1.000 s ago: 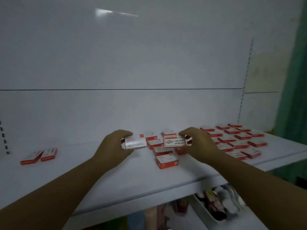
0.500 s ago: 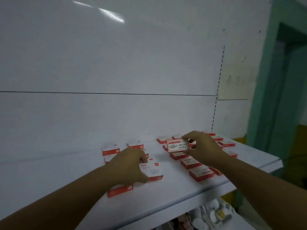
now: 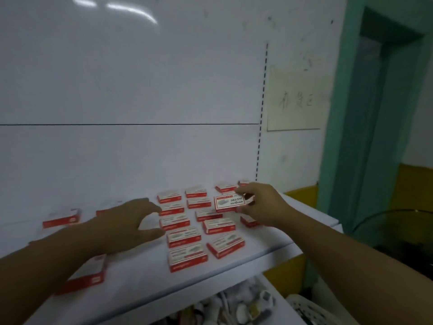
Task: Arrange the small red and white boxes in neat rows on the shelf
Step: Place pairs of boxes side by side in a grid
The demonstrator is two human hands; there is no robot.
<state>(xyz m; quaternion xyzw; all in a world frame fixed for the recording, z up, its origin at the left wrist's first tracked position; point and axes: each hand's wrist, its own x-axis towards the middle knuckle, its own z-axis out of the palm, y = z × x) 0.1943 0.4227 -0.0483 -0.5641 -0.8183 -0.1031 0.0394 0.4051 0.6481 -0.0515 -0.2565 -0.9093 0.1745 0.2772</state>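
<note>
Small red-and-white cardboard boxes (image 3: 185, 238) lay flat in rows, frame centre.
Right hand (image 3: 264, 205) pinched a tilted box (image 3: 230, 202), printed face outward; left hand (image 3: 126, 225) hovered spread, empty.

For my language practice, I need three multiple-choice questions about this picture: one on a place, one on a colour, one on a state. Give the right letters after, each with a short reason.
1. Where is the small red and white cardboard box that the right hand pinches?
A. lifted above the other boxes on the white shelf
B. in a drawer
C. stuck on the wall

2. What colour is the painted door frame at the right?
A. red
B. green
C. black

3. How is the left hand?
A. gripping a box
B. pressed flat on the wall
C. open, holding nothing

Answers: 1 A, its printed face tilts toward the camera, clear of the boxes lying flat. 2 B, the frame is bluish green. 3 C, bare shelf shows between its spread fingers and thumb.
</note>
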